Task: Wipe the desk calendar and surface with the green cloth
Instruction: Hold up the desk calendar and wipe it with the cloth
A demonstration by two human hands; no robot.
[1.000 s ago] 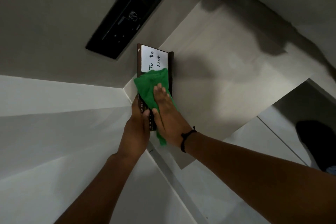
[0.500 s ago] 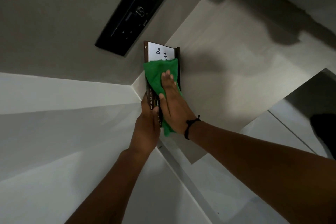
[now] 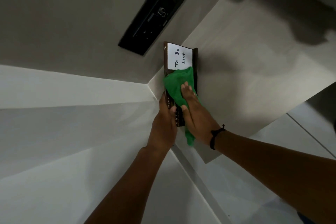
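— Where is the desk calendar (image 3: 195, 63) from where you sit?

— I see it at the bench's (image 3: 254, 78) edge where it meets the wall, close to the corner. It is a dark brown board with a white card (image 3: 179, 58) reading "To Do List" at its far end.

— And my hands?

— My left hand (image 3: 164, 123) grips the calendar's near end, fingers (image 3: 172, 110) wrapped over its left edge. My right hand (image 3: 195, 112) lies flat, fingers extended and together, pressing the green cloth (image 3: 177, 85) onto the calendar's face just below the card. A tail of the cloth hangs out under my palm. A black band (image 3: 215, 137) circles my right wrist.

— Anything on the wall?

— A black panel (image 3: 156, 11) above the calendar.
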